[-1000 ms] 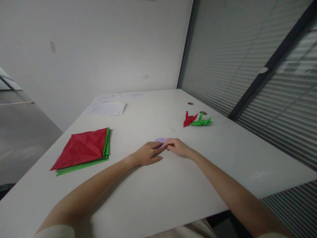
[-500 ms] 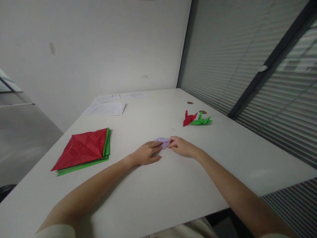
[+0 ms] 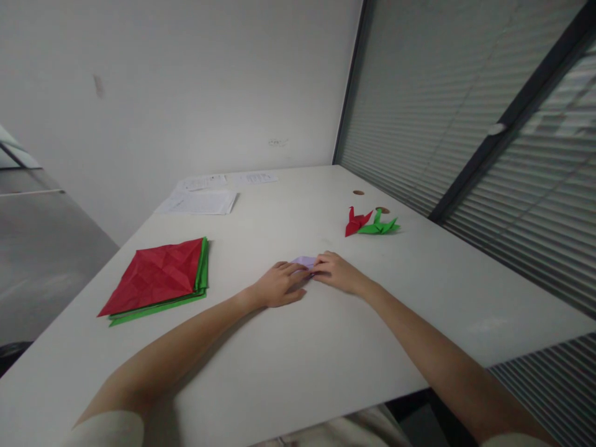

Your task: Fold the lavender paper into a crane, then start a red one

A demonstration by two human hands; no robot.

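A small folded piece of purple origami paper (image 3: 304, 261) lies on the table between my hands, mostly covered by fingers. My left hand (image 3: 280, 284) rests over its left side, fingers stretched out and fingertips on the paper, the thumb apart on the tabletop. From the right, my right hand (image 3: 339, 272) has its fingers closed in a pinch on the paper's right part. The fingertips of both hands nearly meet over the near edge. The exact shape of the fold is hidden.
A stack of creased red and green paper (image 3: 158, 273) sits to the left. Beyond my right hand stand a red paper crane (image 3: 356, 222) and a green paper crane (image 3: 379, 226), near round holes in the table. Printed sheets (image 3: 202, 202) lie far left. Window blinds (image 3: 419, 124) border the right.
My right hand has moved slightly left, closer to my left fingertips. Less of the purple paper's near and right part shows now. My left hand has hardly moved.
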